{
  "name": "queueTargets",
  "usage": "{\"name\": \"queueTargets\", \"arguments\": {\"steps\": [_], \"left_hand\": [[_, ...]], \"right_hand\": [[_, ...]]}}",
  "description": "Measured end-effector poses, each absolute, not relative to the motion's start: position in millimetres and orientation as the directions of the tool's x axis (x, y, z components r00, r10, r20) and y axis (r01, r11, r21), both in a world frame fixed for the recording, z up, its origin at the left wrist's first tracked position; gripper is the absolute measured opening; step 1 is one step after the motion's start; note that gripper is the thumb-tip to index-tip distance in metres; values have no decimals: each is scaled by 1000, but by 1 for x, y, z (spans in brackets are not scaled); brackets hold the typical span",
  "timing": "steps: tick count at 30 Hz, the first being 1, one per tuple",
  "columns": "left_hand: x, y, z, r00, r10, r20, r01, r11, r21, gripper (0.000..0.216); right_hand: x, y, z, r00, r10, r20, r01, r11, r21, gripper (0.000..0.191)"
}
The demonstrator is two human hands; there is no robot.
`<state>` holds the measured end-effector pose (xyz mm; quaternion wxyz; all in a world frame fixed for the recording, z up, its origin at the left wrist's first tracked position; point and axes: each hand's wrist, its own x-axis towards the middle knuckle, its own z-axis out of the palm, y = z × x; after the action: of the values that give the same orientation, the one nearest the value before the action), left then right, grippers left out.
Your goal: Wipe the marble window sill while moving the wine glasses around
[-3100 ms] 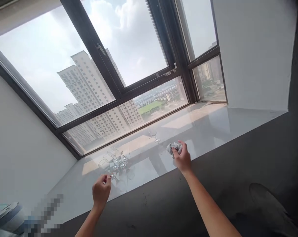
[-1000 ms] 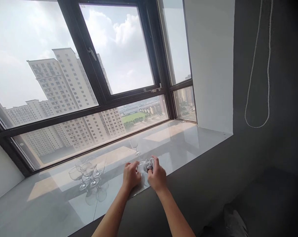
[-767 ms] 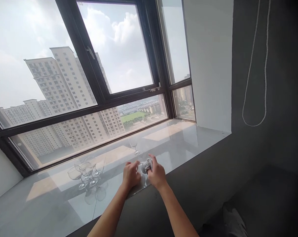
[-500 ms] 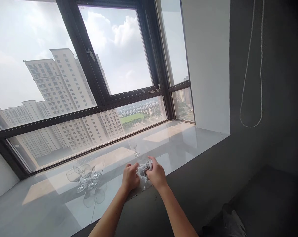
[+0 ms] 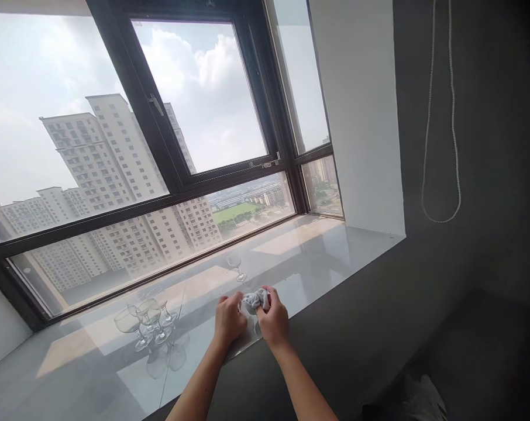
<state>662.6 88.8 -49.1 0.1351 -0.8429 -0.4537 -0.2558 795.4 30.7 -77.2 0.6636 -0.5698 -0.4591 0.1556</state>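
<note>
My left hand (image 5: 229,318) and my right hand (image 5: 271,318) are pressed close together above the front edge of the glossy window sill (image 5: 317,257). The right hand's fingers are closed on a crumpled grey cloth (image 5: 255,300), which bulges out between both hands. The left hand is curled round a clear stemmed glass (image 5: 249,325); only a faint translucent part shows between the hands. A single stemmed glass (image 5: 236,266) stands upright on the sill just beyond them. A cluster of several stemmed glasses (image 5: 146,324) stands to the left.
A large dark-framed window (image 5: 177,187) runs behind the sill, with tower blocks outside. A white wall return (image 5: 361,128) closes the sill on the right. A bead cord loop (image 5: 440,146) hangs on the dark wall. Below the sill lies a dark ledge (image 5: 335,351).
Three seconds ago my left hand was at the glass cluster and my right hand held the cloth alone. Since then they came together; over the last second they shifted only slightly around the cloth.
</note>
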Motion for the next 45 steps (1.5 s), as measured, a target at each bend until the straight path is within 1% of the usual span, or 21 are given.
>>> {"name": "queueTargets", "arguments": {"steps": [4,6,8,10,12,13,15,16,17,18,20,22,25,29,31,34,40,45], "left_hand": [[664,89,-51,446,700,559,837,-547,17,26],[664,90,-52,424,698,576,838,-544,43,23],[663,93,-55,376,703,604,833,-542,113,19],[659,100,-57,282,715,640,803,-541,250,13],[653,109,-60,131,743,657,729,-521,443,8],[649,114,-61,40,767,640,670,-496,553,11],[640,124,-64,-149,826,544,491,-416,766,24],[636,128,-65,-225,852,472,382,-369,847,31],[633,131,-66,-281,870,404,279,-329,902,38],[631,132,-66,-322,878,356,199,-304,931,43],[631,132,-66,-349,876,334,142,-303,942,52],[634,130,-64,-302,877,375,168,-338,926,55],[640,125,-61,-146,910,389,172,-364,915,51],[644,119,-59,57,958,279,72,-283,956,44],[644,117,-58,118,962,246,40,-252,967,43],[645,114,-55,126,963,239,59,-248,967,43],[648,115,-55,111,959,260,181,-276,944,47],[649,115,-57,196,937,291,256,-335,907,44]], "right_hand": [[794,28,-80,542,710,450,282,351,-893,40],[793,27,-80,567,701,434,210,386,-898,39],[794,28,-79,617,680,397,110,425,-898,38],[794,29,-79,677,650,346,31,445,-895,39],[795,31,-79,708,633,313,16,429,-903,40],[796,32,-79,707,634,313,36,411,-911,41],[796,32,-79,676,650,348,118,370,-921,41],[796,32,-79,655,657,373,171,352,-920,40],[796,32,-79,635,661,400,225,337,-914,39],[795,32,-80,616,663,426,277,324,-905,38],[793,31,-80,580,666,468,360,305,-881,37],[792,31,-82,551,671,496,414,297,-861,36],[790,32,-84,524,678,516,457,288,-842,37],[790,34,-86,512,678,527,485,278,-829,40],[791,34,-86,506,685,524,491,270,-828,41],[791,34,-86,497,697,516,503,253,-826,42],[790,32,-87,451,721,526,531,258,-807,48],[790,30,-87,425,730,535,524,283,-803,48]]}}
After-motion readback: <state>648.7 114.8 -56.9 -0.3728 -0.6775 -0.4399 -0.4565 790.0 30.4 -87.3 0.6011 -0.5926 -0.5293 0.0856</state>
